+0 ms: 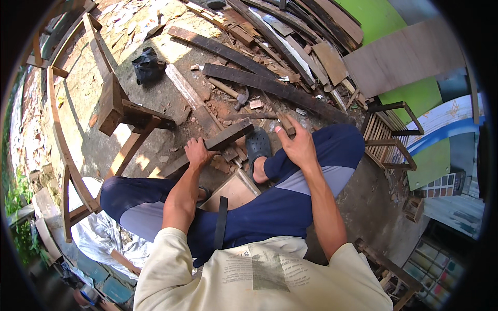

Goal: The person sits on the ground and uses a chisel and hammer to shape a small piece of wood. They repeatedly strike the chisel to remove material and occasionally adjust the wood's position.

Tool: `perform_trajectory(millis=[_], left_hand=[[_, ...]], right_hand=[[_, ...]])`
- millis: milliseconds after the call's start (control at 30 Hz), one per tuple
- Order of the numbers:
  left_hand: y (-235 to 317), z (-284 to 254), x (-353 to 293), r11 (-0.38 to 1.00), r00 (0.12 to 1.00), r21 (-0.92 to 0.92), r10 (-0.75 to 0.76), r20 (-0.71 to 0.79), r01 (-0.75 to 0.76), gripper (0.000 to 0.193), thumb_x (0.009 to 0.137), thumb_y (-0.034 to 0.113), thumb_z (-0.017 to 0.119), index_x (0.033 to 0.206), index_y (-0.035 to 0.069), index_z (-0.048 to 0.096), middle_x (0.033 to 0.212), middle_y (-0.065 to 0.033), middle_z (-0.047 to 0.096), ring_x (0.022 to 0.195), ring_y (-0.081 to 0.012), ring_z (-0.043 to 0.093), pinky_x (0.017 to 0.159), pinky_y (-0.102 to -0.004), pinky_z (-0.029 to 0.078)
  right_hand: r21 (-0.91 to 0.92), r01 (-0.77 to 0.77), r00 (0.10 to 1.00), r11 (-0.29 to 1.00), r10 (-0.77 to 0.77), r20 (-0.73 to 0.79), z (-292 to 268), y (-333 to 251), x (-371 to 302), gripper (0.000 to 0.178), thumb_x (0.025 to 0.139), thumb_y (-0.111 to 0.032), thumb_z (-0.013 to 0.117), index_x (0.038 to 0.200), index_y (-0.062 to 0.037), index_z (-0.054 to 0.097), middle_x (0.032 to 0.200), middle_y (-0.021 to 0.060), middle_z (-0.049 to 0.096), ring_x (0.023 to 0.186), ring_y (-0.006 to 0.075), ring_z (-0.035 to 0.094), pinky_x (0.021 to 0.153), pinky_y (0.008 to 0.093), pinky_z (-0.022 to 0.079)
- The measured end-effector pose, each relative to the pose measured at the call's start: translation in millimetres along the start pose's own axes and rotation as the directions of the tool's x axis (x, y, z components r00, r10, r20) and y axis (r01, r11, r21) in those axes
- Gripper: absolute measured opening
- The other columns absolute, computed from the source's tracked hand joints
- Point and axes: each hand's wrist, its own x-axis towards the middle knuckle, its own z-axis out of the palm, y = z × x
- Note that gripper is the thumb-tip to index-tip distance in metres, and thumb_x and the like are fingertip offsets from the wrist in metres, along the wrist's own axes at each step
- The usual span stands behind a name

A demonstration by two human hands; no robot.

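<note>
My left hand (197, 153) is closed around a short, dark wooden beam (228, 135) that lies across the low work spot between my knees. In my right hand (300, 144) is a narrow-bladed tool with a wooden handle (286, 125), its thin end pointing away from me. Whether it is a chisel or a knife cannot be told. The tool is apart from the beam, to its right. A claw hammer (241, 98) with a wooden handle lies on the ground beyond the beam. My foot in a dark clog (258, 147) is close beside the beam's right end.
Long dark planks (275, 88) and a heap of scrap wood lie ahead. To the left stands a wooden frame (111, 106), with a black plastic bag (148, 65) past it. A small slatted wooden rack (389, 135) is at the right. A pale board (236, 189) lies between my legs.
</note>
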Motion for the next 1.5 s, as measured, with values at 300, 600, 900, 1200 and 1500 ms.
perform_trajectory(millis=[300,600,900,1200,1500], left_hand=[[-4.7,29.2,-17.1,1.000,0.998,0.022,-0.019,-0.060,0.020,0.069,0.072,0.037,0.090,0.130,0.011,0.064,0.125,-0.0129,0.058,0.122,-0.0332,0.054,0.099,-0.0473,0.045],[32.9,29.1,-14.1,0.930,0.894,0.006,0.356,-0.271,-0.368,0.102,0.082,0.035,0.083,0.164,0.007,0.029,0.160,-0.0176,0.040,0.147,-0.0342,0.039,0.121,-0.0486,0.031],[61.3,43.7,-24.0,0.391,0.374,0.029,0.851,0.369,-0.920,0.045,0.099,0.042,0.060,0.129,0.010,0.070,0.146,-0.0092,0.063,0.148,-0.0240,0.046,0.127,-0.0493,0.027],[39.5,25.3,-19.2,0.816,0.775,0.007,0.552,-0.307,-0.578,0.065,0.086,0.037,0.079,0.141,0.011,0.056,0.138,-0.0124,0.057,0.133,-0.0322,0.052,0.113,-0.0473,0.038],[-16.8,30.5,-3.9,0.976,0.994,-0.197,0.105,0.036,-0.096,0.068,0.083,0.050,0.084,0.122,0.004,0.052,0.116,-0.0203,0.069,0.111,-0.0422,0.067,0.092,-0.0528,0.053]], right_hand=[[0.002,0.033,0.999,0.999,-0.033,0.030,7.9,-7.2,1.3,0.057,0.096,-0.034,0.075,0.138,0.0019,0.063,0.119,0.0258,0.074,0.114,0.0372,0.073,0.099,0.0391,0.054],[0.017,0.014,0.998,1.000,-0.015,0.058,4.1,-12.6,0.3,0.057,0.096,-0.034,0.075,0.139,0.0014,0.063,0.123,0.0259,0.073,0.117,0.0368,0.072,0.101,0.0392,0.053],[0.031,-0.005,0.998,0.999,0.003,0.066,-0.9,-12.2,-1.3,0.059,0.096,-0.034,0.075,0.140,0.0035,0.061,0.124,0.0266,0.073,0.119,0.0379,0.071,0.102,0.0394,0.053],[0.028,0.001,0.998,1.000,-0.003,0.068,0.1,-12.8,-2.1,0.057,0.096,-0.034,0.075,0.140,0.0005,0.063,0.122,0.0256,0.074,0.116,0.0375,0.072,0.100,0.0396,0.053],[-0.001,0.030,0.998,1.000,-0.030,0.062,2.9,-16.2,-1.2,0.056,0.096,-0.032,0.075,0.138,0.0025,0.063,0.119,0.0251,0.075,0.113,0.0368,0.073,0.099,0.0386,0.054]])
